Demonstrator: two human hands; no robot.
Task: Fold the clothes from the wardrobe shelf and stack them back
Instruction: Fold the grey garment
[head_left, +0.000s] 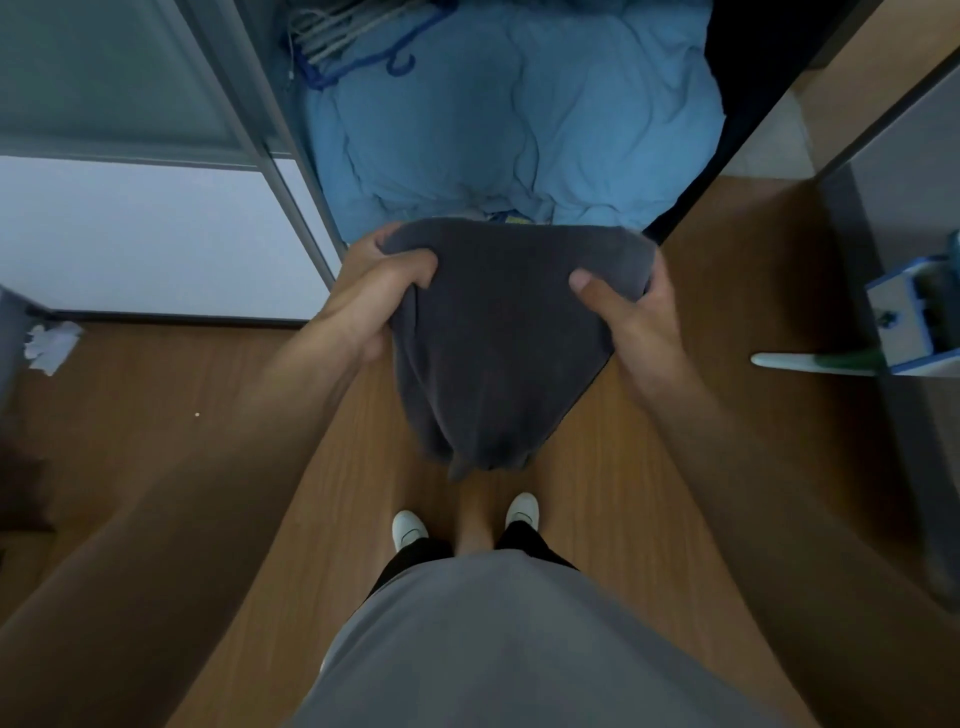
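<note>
I judge the task to be in the middle of one fold, not near the end. The dark grey garment is in the air at the centre of my view, in front of the open wardrobe, and it touches no shelf and not the wooden floor. It hangs down from its upper edge into a narrow, bunched bottom, so I think it is perhaps doubled once, but I cannot tell how many folds it has. I see no stack of folded clothes anywhere. At 12 o'clock the wardrobe holds only a light blue quilt, with some clothes hangers lying at 11 o'clock. So finishing this fold, putting the piece back and any other clothes are, as far as I can see, left to do. Both forearms reach forward from 7 and 5 o'clock. The left hand grips the upper left corner, thumb on the near face and fingers curled round behind the cloth. The right hand pinches the upper right edge in the same way, with the thumb flat on the front. The two hands are level and apart, and the upper edge is spread between them.
</note>
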